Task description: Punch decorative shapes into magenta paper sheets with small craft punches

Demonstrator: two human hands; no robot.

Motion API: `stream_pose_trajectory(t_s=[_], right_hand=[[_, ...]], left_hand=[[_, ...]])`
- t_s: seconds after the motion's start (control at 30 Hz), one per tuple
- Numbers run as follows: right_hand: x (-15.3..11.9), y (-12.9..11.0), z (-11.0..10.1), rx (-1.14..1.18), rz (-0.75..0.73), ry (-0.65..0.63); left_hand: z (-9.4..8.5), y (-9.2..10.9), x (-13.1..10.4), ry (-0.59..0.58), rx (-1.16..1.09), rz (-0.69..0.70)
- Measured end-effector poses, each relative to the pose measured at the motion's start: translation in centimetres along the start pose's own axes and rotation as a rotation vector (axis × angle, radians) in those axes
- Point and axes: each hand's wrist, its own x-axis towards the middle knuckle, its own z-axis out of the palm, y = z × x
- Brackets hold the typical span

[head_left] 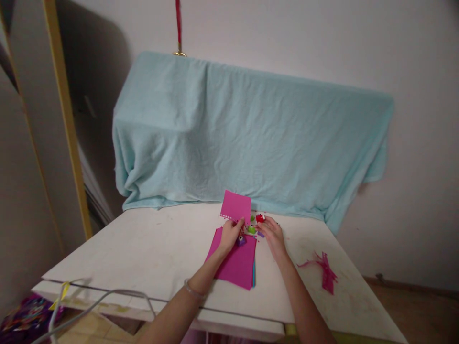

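Observation:
My left hand (231, 234) pinches the lower edge of a pink sheet (235, 206) that has a row of small holes along that edge. Beneath this hand lies a stack of magenta paper (236, 264), with blue showing at its right side. A small purple piece (241, 240) rests at the top of the stack. My right hand (271, 232) is right of the sheet, its fingers around a small red object (260, 218) with a white part. Between the hands are small green pieces (252, 230) and scattered tiny bits.
Torn magenta strips (327, 277) lie on the white table (161, 243) at the right. A light blue cloth (251, 138) hangs behind the table. A grey cable (103, 294) crosses the front left edge, near a yellow tie (64, 289).

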Motion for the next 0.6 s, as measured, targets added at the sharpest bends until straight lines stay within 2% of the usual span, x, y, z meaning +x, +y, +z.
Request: stream_pose_trajectory(t_s=[0.13,0.43,0.6], right_hand=[[0.3,0.6,-0.2,-0.027,0.013,0.001],[-0.2,0.7,0.4,-0.180,-0.063,-0.032],[-0.7,0.9,0.6,-0.339,-0.122,-0.044]], left_hand=[[0.0,0.1,0.0,0.041,0.074,0.089],[0.0,0.2,0.2,0.098,0.188,0.126],[0.0,0.1,0.1,0.101,0.213,0.141]])
